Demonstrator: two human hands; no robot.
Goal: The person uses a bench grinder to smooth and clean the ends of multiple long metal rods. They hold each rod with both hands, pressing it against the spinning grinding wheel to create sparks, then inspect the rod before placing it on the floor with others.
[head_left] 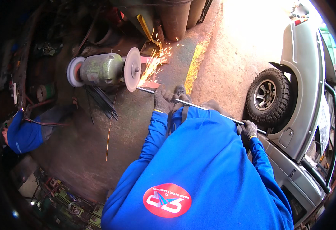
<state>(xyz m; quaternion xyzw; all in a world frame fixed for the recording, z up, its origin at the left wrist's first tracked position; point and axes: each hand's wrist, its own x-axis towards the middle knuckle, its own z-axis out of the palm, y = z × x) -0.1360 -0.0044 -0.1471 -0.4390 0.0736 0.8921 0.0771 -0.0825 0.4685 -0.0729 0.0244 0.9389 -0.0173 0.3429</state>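
Grinder (pixel 102 69): one unit, two wheels. The right wheel (pixel 132 71) throws one stream of sparks (pixel 152 71), which fans out on the grinder's right-hand side.

Metal rod (pixel 193 104): one, slender and pale. One end meets the lower rim of the grinder's right wheel; the rod slants away to the right of and below the grinder, across the front of the wearer's body.

Hands: two, both gloved. The left hand (pixel 162 100), nearer the grinder, has its fingers closed around the rod just beside the working end. The right hand (pixel 249 130), farther from the grinder, has its fingers curled around the rod close to the other end, a short length projecting beyond. Exact finger positions are too small to tell.

Surroundings: dark bars (pixel 103 104), several, overlapping, uncountable, just below the grinder; one co-worker (pixel 26 134) in blue, below left of it; one vehicle (pixel 302 69) with one tyre (pixel 268 96) showing, well to its right; one yellow floor stripe (pixel 196 69) between grinder and vehicle.
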